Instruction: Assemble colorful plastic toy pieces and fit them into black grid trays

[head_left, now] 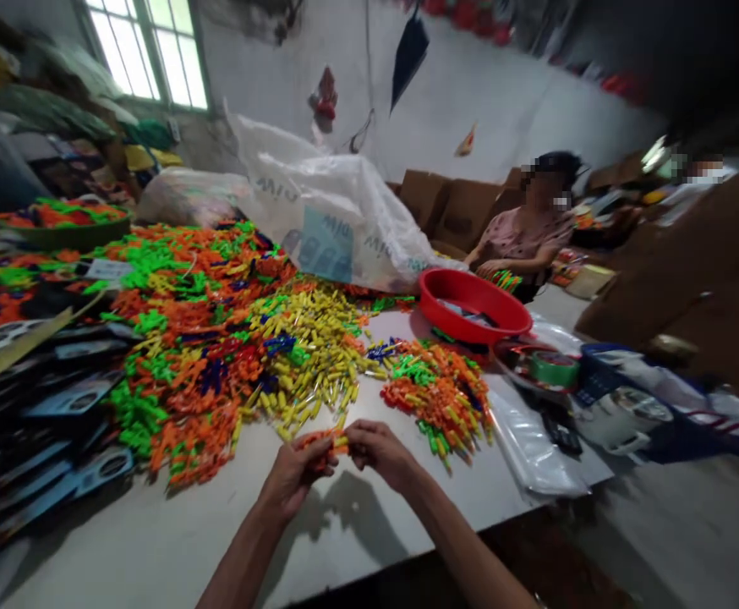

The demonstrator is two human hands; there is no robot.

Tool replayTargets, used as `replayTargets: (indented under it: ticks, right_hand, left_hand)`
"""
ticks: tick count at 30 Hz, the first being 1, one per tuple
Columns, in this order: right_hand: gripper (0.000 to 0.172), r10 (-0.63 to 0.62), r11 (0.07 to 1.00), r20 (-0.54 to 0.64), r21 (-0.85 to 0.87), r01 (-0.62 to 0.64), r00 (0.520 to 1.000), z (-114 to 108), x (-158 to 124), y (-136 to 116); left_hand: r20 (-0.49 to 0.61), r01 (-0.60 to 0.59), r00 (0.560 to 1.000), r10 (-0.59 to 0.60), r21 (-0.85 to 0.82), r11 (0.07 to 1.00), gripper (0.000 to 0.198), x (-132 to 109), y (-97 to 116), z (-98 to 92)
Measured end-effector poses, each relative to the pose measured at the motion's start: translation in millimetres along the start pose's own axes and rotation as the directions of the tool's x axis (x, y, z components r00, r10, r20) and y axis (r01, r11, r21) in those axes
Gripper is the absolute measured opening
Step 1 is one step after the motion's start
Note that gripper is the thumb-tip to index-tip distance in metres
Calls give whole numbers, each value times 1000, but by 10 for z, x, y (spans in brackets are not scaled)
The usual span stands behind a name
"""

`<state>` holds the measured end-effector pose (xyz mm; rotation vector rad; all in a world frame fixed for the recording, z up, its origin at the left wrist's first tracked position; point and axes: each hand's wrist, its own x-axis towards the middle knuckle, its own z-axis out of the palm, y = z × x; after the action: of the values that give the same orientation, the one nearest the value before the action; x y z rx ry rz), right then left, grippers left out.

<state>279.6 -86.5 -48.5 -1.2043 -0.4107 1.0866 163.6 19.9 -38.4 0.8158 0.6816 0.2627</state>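
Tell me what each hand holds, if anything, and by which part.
Left hand: small orange pieces, but the gripped part is hidden. Right hand: apparently a yellow piece, by the end nearest that hand.

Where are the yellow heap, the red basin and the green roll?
Yellow heap (309, 351): head view, on the pieces at mid-heap.
Red basin (464, 288): head view, on the inner face of its far wall.
Green roll (555, 370): head view, on its outer side.
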Motion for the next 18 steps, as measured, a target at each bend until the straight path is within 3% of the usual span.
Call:
replayTargets:
  ticks: [8, 13, 18]
  right_hand:
    - [29, 86, 994, 104, 57, -92, 991, -24, -66, 10]
    - [31, -37, 997, 70, 72, 32, 997, 60, -64, 53]
    - [40, -179, 971, -30, -169, 172, 983, 69, 19, 205]
  left_hand:
    - [72, 54, 996, -53, -16, 998, 29, -49, -60, -55]
    - [60, 31, 998, -30, -2, 1000, 32, -32, -71, -30]
    - [-48, -52, 997, 58, 119, 992, 38, 35, -153, -89]
